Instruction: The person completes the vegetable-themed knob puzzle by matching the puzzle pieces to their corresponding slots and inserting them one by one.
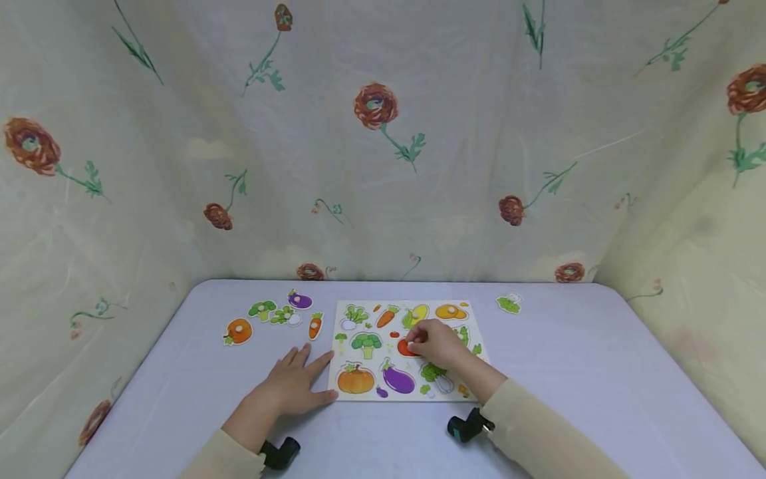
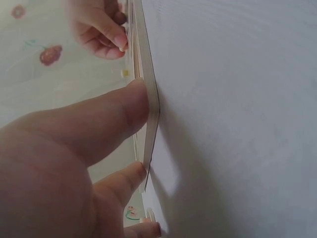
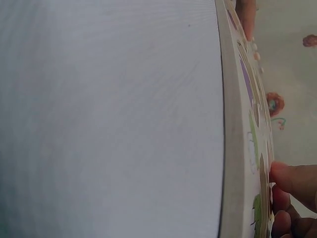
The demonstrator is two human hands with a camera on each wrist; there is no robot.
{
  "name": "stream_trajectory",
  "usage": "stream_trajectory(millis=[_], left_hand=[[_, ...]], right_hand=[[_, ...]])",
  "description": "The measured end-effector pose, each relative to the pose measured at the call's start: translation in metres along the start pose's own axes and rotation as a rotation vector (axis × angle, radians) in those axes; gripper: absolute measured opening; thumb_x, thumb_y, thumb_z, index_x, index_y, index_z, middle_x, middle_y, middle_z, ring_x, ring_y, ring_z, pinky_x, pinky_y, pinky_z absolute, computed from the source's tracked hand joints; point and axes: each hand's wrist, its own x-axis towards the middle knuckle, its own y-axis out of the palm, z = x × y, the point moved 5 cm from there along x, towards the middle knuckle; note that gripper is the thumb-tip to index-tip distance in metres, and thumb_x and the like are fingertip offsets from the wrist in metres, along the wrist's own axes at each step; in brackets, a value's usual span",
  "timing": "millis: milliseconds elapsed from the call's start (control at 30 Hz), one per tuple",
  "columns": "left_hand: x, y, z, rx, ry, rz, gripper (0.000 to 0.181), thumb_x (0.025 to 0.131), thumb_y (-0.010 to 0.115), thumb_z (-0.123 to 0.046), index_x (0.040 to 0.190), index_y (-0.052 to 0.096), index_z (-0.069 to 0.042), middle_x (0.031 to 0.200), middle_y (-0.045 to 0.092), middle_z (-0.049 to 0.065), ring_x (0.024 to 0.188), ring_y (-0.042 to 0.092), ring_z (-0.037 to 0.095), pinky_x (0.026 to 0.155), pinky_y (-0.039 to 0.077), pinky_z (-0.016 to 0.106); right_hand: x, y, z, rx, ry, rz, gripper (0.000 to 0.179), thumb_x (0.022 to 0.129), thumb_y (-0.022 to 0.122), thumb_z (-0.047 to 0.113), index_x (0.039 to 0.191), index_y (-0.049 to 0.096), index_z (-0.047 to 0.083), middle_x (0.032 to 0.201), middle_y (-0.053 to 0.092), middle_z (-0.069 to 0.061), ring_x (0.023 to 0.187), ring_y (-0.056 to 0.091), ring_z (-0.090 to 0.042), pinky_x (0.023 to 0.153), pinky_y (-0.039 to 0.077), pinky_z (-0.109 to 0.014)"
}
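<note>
On the right wrist's black device (image 1: 469, 426) a small teal patch shows, too small for me to make out any marking.

The person's right hand (image 1: 441, 346) is curled in over the middle of the white puzzle board (image 1: 342, 355), thumb and fingertips drawn together in a pinch on the red tomato (image 1: 402, 347). Those fingers cover the tomato's right part, so the exact hold is hidden. The green pods (image 1: 464, 334) and the leafy bok choy (image 1: 433, 372) are partly behind that hand and wrist. Both sleeves run out of sight on the near side.

The left hand (image 1: 293, 387) lies with its fingers spread wide and has hold of nothing; its thumb touches the board's near left corner and its forefinger the left edge. In the left wrist view the board's side shows as a thick pale rim.

Left of the board, toward the far side, lie a pumpkin piece (image 1: 238, 331), a broccoli piece (image 1: 262, 309), a leafy piece (image 1: 282, 315), an eggplant piece (image 1: 300, 301) and a carrot piece (image 1: 315, 326), the carrot nearest the board. One green-and-white piece (image 1: 509, 304) lies apart at the far right. The tabletop (image 1: 574, 372) gives broad room right of the board, and the flowered cloth (image 1: 455, 219) rises just past its far edge.
</note>
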Motion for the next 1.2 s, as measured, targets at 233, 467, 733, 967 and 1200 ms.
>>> stream_trajectory(millis=[233,467,733,967,1200], left_hand=[[0.001,0.001,0.001,-0.004,-0.009,0.003,0.079,0.088,0.067,-0.058,0.155,0.040,-0.023,0.162,0.023,0.024,0.148,0.015,0.049,0.116,0.017,0.065],[0.001,0.000,0.000,-0.002,-0.002,-0.007,0.080,0.088,0.067,-0.057,0.154,0.041,-0.022,0.161,0.024,0.025,0.148,0.016,0.050,0.116,0.018,0.066],[0.002,0.000,-0.001,-0.001,0.002,-0.005,0.079,0.089,0.066,-0.058,0.154,0.041,-0.022,0.161,0.024,0.025,0.148,0.016,0.049,0.116,0.019,0.065],[0.003,0.001,-0.001,-0.003,0.000,-0.002,0.079,0.089,0.066,-0.059,0.155,0.041,-0.023,0.162,0.024,0.024,0.148,0.016,0.049,0.116,0.018,0.065],[0.002,-0.001,0.000,-0.012,-0.012,0.000,0.080,0.088,0.067,-0.058,0.155,0.040,-0.024,0.162,0.022,0.023,0.149,0.015,0.048,0.117,0.017,0.065]], right_hand=[[0.001,0.002,-0.001,0.009,0.012,0.004,0.005,0.091,0.074,0.010,0.093,0.069,0.011,0.084,0.060,-0.002,0.079,0.054,-0.017,0.069,0.046,-0.027],[0.000,0.000,0.000,0.014,0.001,-0.012,0.007,0.090,0.075,0.009,0.094,0.069,0.011,0.083,0.059,-0.001,0.079,0.053,-0.016,0.068,0.045,-0.027],[-0.010,-0.020,0.003,0.051,0.000,-0.022,0.010,0.092,0.073,0.011,0.101,0.070,0.010,0.088,0.059,-0.003,0.078,0.053,-0.018,0.064,0.046,-0.028],[-0.023,-0.056,0.006,0.018,-0.047,-0.073,0.010,0.095,0.069,0.013,0.103,0.070,0.007,0.092,0.062,-0.004,0.083,0.051,-0.021,0.067,0.046,-0.030],[-0.026,-0.094,-0.005,-0.015,-0.064,-0.144,0.018,0.097,0.067,0.019,0.107,0.069,0.004,0.094,0.063,-0.007,0.083,0.051,-0.023,0.066,0.046,-0.030]])
